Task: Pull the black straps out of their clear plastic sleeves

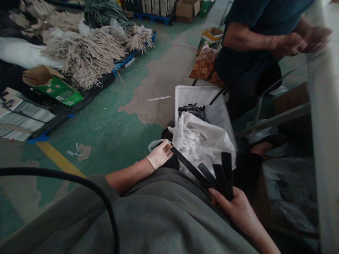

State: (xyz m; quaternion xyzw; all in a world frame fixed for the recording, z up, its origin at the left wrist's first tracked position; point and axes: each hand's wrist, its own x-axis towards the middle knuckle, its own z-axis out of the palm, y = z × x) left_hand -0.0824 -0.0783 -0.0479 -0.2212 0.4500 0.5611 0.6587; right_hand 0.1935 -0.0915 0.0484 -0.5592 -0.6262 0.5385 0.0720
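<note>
Several flat black strips [219,175] fan out from my right hand [233,204], whose thumb and fingers are wrapped round their lower ends. One longer strip slants up and left, its far end at the fingertips of my left hand [159,154]. A pale glove covers the left hand; its fingers are stretched out, and I cannot tell whether they press on the strip. Beyond the hands, a white plastic bag [202,141] hangs over the near part of a white bin [215,102]. A tangle of dark strips [193,111] lies inside the bin.
At the right a person in dark clothes [254,46] sits with both hands raised beside a pale table edge [321,116]. Bundles of beige cords [84,53] and a green carton [58,92] stand on pallets at the left. A black cable [91,185] curves across the lower left.
</note>
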